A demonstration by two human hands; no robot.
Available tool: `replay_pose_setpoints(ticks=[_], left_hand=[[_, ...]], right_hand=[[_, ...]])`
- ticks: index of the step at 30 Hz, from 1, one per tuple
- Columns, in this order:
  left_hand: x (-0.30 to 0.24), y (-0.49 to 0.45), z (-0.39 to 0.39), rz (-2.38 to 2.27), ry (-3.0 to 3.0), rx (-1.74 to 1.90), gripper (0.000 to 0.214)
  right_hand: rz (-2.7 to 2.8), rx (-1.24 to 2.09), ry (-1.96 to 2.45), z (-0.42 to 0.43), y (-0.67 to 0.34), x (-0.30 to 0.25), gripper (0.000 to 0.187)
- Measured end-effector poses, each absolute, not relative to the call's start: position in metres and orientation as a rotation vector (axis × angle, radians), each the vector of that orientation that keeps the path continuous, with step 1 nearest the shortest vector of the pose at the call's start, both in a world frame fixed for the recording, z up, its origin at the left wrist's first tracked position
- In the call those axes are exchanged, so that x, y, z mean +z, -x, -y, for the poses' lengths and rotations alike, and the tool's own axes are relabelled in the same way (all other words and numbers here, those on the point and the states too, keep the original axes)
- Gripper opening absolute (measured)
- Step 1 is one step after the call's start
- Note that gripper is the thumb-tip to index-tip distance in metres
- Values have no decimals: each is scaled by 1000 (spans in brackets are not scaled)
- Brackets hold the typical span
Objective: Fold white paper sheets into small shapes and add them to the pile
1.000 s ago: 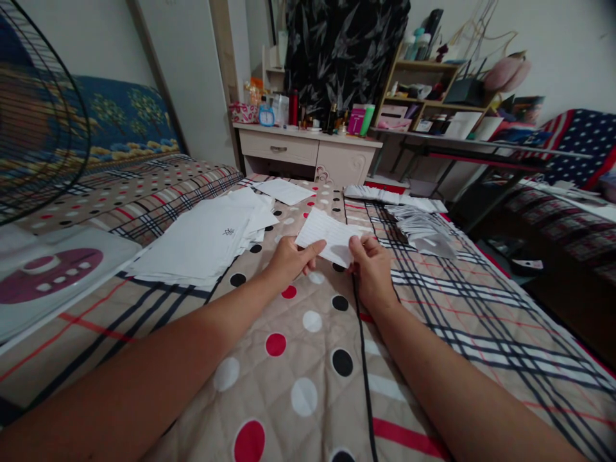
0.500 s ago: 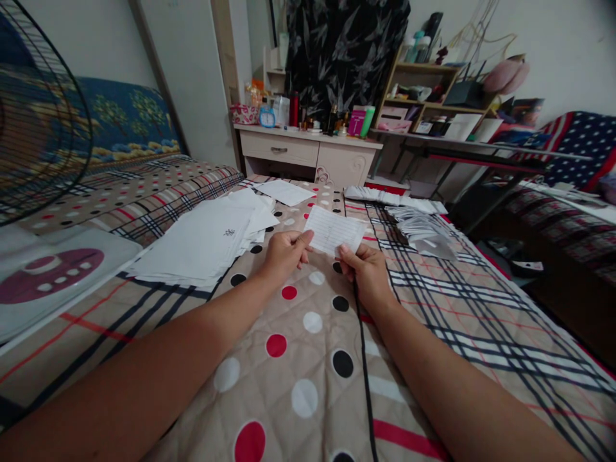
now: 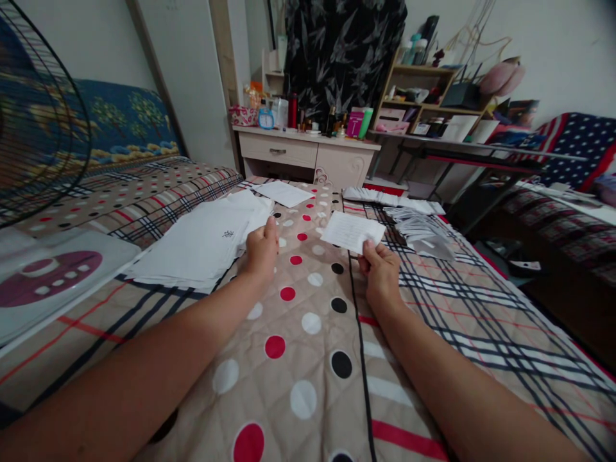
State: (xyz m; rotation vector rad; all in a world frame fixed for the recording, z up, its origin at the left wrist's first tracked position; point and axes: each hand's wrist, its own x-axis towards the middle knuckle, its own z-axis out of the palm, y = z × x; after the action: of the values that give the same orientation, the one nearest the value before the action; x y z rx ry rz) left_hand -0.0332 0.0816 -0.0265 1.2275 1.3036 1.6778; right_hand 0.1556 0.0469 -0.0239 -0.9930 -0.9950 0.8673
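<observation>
A small white slip of paper with faint lines (image 3: pixel 352 231) is pinched by one corner between the thumb and fingers of my right hand (image 3: pixel 382 273). It is held over the dotted part of the bedspread. My left hand (image 3: pixel 262 249) is closed, thumb uppermost, with nothing showing in it. It is beside the right edge of a fanned pile of white paper sheets (image 3: pixel 192 240); whether it touches them I cannot tell. One dark handwritten character marks the top sheet. Beyond the pile lies a separate white sheet (image 3: pixel 283 193).
Right of the slip lies a stack of thin silvery-white packets (image 3: pixel 418 231), with a long white row (image 3: pixel 392 199) behind it. A white plastic bag with a purple print (image 3: pixel 52 276) lies at left, below a fan (image 3: pixel 43 122). A drawer cabinet (image 3: pixel 298 154) stands beyond the bed.
My left hand has let go of the slip and moved left to the pile's edge. My right hand has carried the slip a little to the right.
</observation>
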Motion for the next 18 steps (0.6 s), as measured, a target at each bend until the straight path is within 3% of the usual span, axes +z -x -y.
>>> replay_pose_setpoints(ticks=[6,10,14,18], left_hand=[[-22,23,-77,-976,-1236,1496,44],[-25,26,-80,-1042,-1324,1511,36],[-29,30,-83,-1081,-1377,1497,41],[-29,29,-81,-1053,-1288,1487,50]], right_hand=[[1253,992,1014,-42,-151,-27,44],[1274,1039,1049,-43,-151,-27,41],[1233,1057,966,-46,-152,-26,23],[1167,1095,967,-48,-152,-29,21]])
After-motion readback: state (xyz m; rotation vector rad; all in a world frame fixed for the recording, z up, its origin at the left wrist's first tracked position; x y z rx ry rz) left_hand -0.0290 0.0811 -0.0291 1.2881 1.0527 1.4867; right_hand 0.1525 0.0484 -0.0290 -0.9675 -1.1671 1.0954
